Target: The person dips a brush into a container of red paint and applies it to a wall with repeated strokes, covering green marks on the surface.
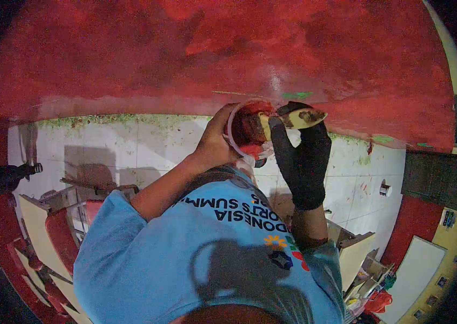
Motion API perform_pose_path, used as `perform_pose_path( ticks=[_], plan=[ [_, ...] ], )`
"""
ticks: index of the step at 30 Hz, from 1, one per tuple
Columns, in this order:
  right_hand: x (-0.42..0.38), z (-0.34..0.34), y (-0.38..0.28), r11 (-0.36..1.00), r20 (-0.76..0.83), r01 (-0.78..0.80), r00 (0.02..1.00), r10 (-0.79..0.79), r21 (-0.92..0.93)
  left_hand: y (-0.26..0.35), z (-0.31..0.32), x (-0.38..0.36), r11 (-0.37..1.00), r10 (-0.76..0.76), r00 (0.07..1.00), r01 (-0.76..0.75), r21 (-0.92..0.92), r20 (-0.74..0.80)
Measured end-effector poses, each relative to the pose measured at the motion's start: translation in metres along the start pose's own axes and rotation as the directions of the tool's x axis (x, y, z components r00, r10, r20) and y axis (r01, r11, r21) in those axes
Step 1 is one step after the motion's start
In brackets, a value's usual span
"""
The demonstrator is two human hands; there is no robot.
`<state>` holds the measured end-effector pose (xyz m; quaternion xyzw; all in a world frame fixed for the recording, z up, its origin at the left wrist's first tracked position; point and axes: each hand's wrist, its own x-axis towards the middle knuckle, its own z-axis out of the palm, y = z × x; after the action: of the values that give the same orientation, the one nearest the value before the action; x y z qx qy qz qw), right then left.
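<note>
My left hand [213,141] is bare and wrapped round the side of a white cup [230,135] with red paint inside. My right hand [305,159], in a black glove, grips a paintbrush [310,116] by its pale, paint-stained handle. The brush points left, and its bristle end is in the mouth of the cup, where red paint partly hides it. Beyond both hands stands a large surface [131,59] covered in uneven red paint, with small green marks near its lower edge.
White floor tiles [158,143] with green and red specks run along the red surface. Desk chairs [62,232] stand behind on the left, and more furniture [355,248] on the right. A small white cylinder [385,188] is on the tiles at right. A whiteboard [417,275] hangs further back.
</note>
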<state>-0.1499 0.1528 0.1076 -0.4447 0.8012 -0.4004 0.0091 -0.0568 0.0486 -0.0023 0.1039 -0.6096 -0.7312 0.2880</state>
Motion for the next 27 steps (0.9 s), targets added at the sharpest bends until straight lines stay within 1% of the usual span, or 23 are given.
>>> perform_pose_path(
  ticks=[2,5,6,7,8,9,10,11,13,14,15,16,17,18,19,21,22,23,25,26,27],
  plan=[
    [0.000,0.001,0.003,1.000,-0.005,-0.012,1.000,0.012,0.018,-0.002,0.000,0.001,1.000,-0.018,1.000,0.018,-0.010,0.007],
    [0.002,-0.002,-0.002,0.997,-0.005,-0.044,0.999,0.044,0.062,-0.005,-0.002,0.001,0.999,-0.020,1.000,0.020,0.025,-0.003],
    [0.002,-0.004,-0.004,0.994,0.002,-0.066,0.998,0.066,0.087,-0.003,-0.001,0.001,0.998,0.020,1.000,-0.018,0.060,-0.019],
    [0.002,-0.005,-0.004,0.994,0.003,-0.065,0.998,0.065,0.087,-0.002,0.000,0.001,0.994,0.060,0.998,-0.056,0.095,-0.034],
    [0.002,-0.007,-0.002,0.994,-0.015,-0.083,0.996,0.085,0.074,-0.003,-0.001,0.001,0.994,0.060,0.998,-0.056,0.095,-0.035],
    [0.002,-0.010,0.000,0.993,-0.034,-0.102,0.994,0.105,0.061,-0.005,-0.004,0.002,0.998,0.033,0.999,-0.032,0.056,-0.018],
    [0.001,-0.013,0.003,0.990,-0.038,-0.139,0.990,0.139,0.003,-0.006,-0.005,0.003,1.000,0.008,1.000,-0.008,0.019,-0.001],
    [-0.001,-0.015,0.011,0.991,-0.036,-0.136,0.990,0.136,0.005,-0.005,-0.005,0.003,1.000,0.010,1.000,-0.010,0.021,-0.005],
    [-0.006,-0.015,0.030,0.958,-0.143,-0.174,0.967,0.209,0.227,-0.005,-0.003,0.003,1.000,-0.005,0.999,0.005,0.010,-0.039],
    [-0.010,-0.017,0.031,0.930,-0.106,-0.235,0.956,0.274,0.283,-0.009,-0.005,0.004,1.000,-0.003,0.999,0.003,0.015,-0.047],
    [-0.013,-0.016,0.031,0.929,-0.100,-0.231,0.958,0.269,0.289,-0.018,-0.008,0.004,0.998,-0.017,0.999,0.019,0.062,-0.030],
    [-0.016,-0.014,0.033,0.875,-0.115,-0.277,0.931,0.347,0.397,-0.023,-0.009,0.005,0.994,-0.033,0.999,0.034,0.108,-0.013],
    [-0.021,-0.012,0.035,0.807,-0.120,-0.314,0.898,0.424,0.501,-0.020,-0.008,0.004,0.993,-0.032,0.999,0.034,0.113,-0.018],
    [-0.031,-0.022,0.057,0.964,0.016,0.037,0.999,-0.034,-0.264,-0.016,-0.003,0.003,0.991,-0.046,0.998,0.050,0.124,-0.043],
    [-0.031,-0.024,0.058,0.965,0.017,0.038,0.999,-0.035,-0.259,-0.013,-0.001,0.002,0.989,-0.060,0.996,0.068,0.133,-0.066],
    [-0.032,-0.026,0.058,0.941,0.076,-0.086,0.990,0.116,-0.326,-0.017,-0.005,0.001,0.988,-0.035,0.999,0.040,0.148,-0.034],
    [-0.035,-0.023,0.058,0.959,0.008,-0.229,0.972,0.233,-0.165,-0.009,-0.005,0.002,0.978,-0.009,1.000,0.015,0.210,-0.028],
    [-0.037,-0.022,0.058,0.958,0.002,-0.234,0.971,0.237,-0.165,-0.003,-0.005,0.002,0.963,0.017,1.000,-0.012,0.269,-0.017],
    [-0.042,-0.021,0.059,0.926,-0.041,-0.376,0.925,0.377,0.013,0.007,-0.003,0.003,0.956,0.025,1.000,-0.026,0.293,0.005],
    [-0.044,-0.021,0.063,0.924,-0.057,-0.383,0.922,0.383,0.010,0.009,-0.002,0.003,0.948,0.032,0.999,-0.037,0.315,0.020],
    [-0.047,-0.021,0.068,0.934,0.006,-0.350,0.936,0.351,0.075,0.008,0.000,0.004,0.950,0.032,0.999,-0.043,0.309,0.040]
  ],
)
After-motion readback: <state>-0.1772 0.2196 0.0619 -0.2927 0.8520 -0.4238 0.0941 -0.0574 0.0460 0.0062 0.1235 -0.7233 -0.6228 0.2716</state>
